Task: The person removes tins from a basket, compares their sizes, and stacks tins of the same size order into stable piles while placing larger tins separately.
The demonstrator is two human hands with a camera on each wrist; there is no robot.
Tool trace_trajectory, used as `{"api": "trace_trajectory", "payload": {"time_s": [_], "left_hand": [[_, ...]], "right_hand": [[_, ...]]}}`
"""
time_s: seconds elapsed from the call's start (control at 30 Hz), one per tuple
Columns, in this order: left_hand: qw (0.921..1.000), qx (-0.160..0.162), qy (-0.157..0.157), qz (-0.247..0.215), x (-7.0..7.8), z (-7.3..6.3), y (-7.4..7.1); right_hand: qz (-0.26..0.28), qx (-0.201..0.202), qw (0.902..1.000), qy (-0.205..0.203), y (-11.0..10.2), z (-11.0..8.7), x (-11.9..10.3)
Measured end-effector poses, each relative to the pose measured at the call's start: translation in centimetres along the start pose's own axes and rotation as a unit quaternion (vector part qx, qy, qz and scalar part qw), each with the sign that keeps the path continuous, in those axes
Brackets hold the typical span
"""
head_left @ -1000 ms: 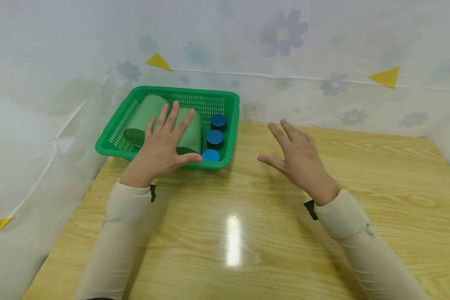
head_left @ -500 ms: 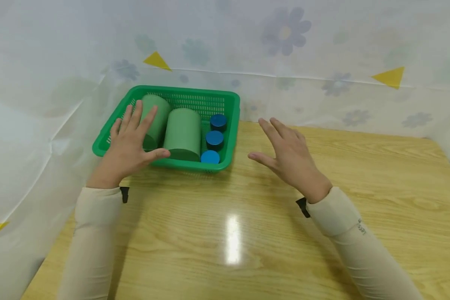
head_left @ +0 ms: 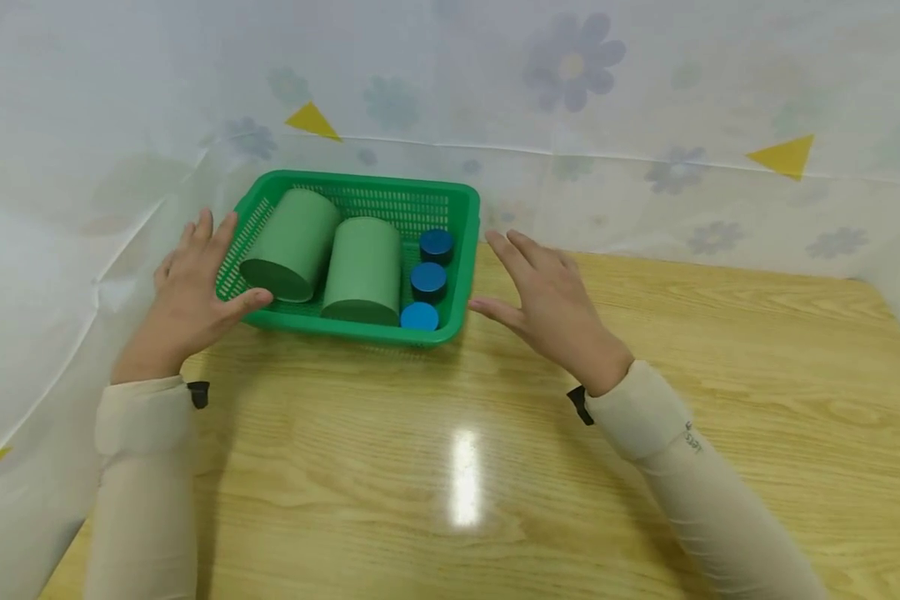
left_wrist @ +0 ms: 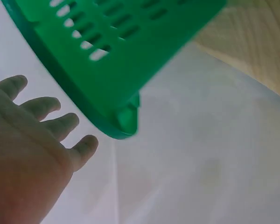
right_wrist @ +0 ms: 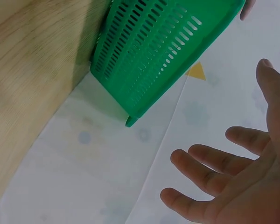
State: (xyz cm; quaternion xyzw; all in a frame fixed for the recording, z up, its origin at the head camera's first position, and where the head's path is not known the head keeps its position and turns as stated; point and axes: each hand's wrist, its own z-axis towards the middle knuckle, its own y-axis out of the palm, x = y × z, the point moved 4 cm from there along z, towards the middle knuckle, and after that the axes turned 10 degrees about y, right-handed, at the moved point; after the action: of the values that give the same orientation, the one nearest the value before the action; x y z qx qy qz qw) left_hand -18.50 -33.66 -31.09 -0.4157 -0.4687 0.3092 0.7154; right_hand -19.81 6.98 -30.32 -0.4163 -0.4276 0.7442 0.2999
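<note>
A green plastic basket (head_left: 345, 331) with slotted walls stands at the back left of the table. Inside it lie two light-green cylinders (head_left: 363, 268) on their sides, and right of them is a column of three round blue-topped pieces (head_left: 428, 278). My left hand (head_left: 191, 296) is spread at the basket's left side, its thumb over the front left corner; the left wrist view has its fingers apart from the rim (left_wrist: 79, 102). Just off the basket's right side, my right hand (head_left: 555, 308) is held with fingers spread. Neither hand holds anything.
The wooden table (head_left: 390, 467) reaches to a white flower-printed sheet (head_left: 435, 100) behind and at the left. Yellow triangles (head_left: 783, 157) mark the sheet. A black strap piece (head_left: 581, 406) shows at the right wrist.
My left hand has moved left from above the cylinders to the basket's left side. The right hand has come left, closer to the basket's right side. The basket has stayed in place.
</note>
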Motion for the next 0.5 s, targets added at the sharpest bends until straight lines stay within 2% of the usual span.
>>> {"api": "trace_trajectory", "payload": {"time_s": [0.27,0.5], "left_hand": [[0.9993,-0.016,-0.027,-0.018,-1.7,-0.6,0.0],[0.9974,-0.032,-0.047,-0.044,-3.2,-0.9,0.6]], "right_hand": [[-0.005,-0.021,0.9998,-0.004,0.9,1.3,-1.4],[0.011,-0.076,0.9970,-0.012,2.1,2.7,-2.8]]}}
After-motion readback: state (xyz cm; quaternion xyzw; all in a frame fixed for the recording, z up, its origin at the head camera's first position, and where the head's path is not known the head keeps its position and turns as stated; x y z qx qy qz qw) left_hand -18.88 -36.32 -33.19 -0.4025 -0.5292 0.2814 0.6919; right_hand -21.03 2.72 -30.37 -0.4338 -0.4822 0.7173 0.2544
